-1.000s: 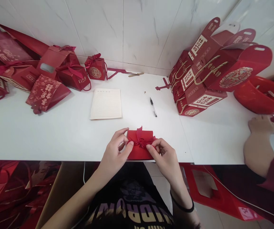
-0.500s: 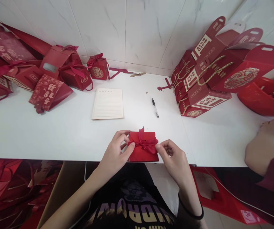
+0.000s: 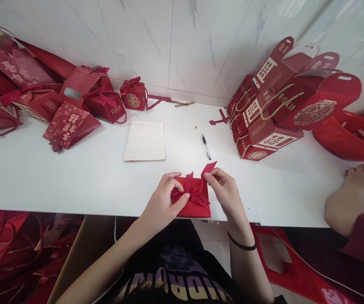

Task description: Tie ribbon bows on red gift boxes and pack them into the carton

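A small red gift box lies at the table's front edge, tied with a dark pink ribbon bow. My left hand rests over the box's left side, its thumb and index finger closed on the ribbon near the knot. Pinched between the fingertips of my right hand is one end of the ribbon, raised above the box's upper right corner. The left hand hides part of the box's left side.
A lined notepad and a black pen lie beyond the box. Red gift boxes crowd the left, others are stacked right. Near a red basin is another person's hand. Below left are more red packages.
My right hand has moved up, lifting a ribbon end off the box's right side. My left hand has shifted right, nearer the knot. The view has tilted slightly.
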Demonstrator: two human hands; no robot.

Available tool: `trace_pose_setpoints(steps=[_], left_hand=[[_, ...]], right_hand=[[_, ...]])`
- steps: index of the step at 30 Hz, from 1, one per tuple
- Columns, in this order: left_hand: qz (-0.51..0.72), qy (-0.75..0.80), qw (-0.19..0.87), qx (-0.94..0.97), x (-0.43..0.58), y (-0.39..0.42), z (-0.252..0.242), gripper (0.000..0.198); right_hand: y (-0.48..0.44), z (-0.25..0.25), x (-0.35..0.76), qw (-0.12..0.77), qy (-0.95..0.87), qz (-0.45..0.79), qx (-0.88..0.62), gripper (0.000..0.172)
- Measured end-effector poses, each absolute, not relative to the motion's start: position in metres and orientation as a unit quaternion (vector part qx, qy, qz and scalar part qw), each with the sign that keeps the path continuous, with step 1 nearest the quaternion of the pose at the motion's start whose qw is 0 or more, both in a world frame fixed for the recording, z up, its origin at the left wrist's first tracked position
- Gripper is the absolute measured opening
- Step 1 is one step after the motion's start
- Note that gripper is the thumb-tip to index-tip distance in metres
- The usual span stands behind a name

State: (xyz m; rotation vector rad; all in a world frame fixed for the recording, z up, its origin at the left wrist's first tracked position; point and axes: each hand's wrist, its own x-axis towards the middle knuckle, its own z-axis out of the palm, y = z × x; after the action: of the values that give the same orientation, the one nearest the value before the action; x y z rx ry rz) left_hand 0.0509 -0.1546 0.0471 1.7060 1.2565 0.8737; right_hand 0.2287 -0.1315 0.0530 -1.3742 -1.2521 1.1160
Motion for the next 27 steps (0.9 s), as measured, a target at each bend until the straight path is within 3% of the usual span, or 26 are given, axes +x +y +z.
trace_pose_setpoints(steps=[6,9,11,14,18,27], left_hand=[[0.367,0.494,0.383,0.689,0.044,-0.154,0.044,0.006],[0.378,0.535,0.372,0.658,0.038,-0.156,0.045,0.012],[0.344,0.557,0.397,0.643,0.035,-0.157,0.048,0.015],[0.289,0.571,0.453,0.621,0.034,-0.155,0.053,0.029],[0.288,0.563,0.489,0.602,0.038,-0.152,0.054,0.032],[0.270,0.525,0.512,0.624,0.033,-0.155,0.053,0.033]], right_hand=[[-0.110,0.050,0.238,0.349,-0.579,0.411,-0.612,0.026],[-0.126,0.054,0.250,0.374,-0.547,0.285,-0.693,0.030],[-0.145,0.061,0.254,0.357,-0.546,0.267,-0.709,0.034],[-0.172,0.069,0.251,0.288,-0.588,0.327,-0.681,0.042],[-0.187,0.070,0.239,0.235,-0.608,0.383,-0.655,0.035],[-0.171,0.054,0.239,0.328,-0.559,0.523,-0.554,0.034]])
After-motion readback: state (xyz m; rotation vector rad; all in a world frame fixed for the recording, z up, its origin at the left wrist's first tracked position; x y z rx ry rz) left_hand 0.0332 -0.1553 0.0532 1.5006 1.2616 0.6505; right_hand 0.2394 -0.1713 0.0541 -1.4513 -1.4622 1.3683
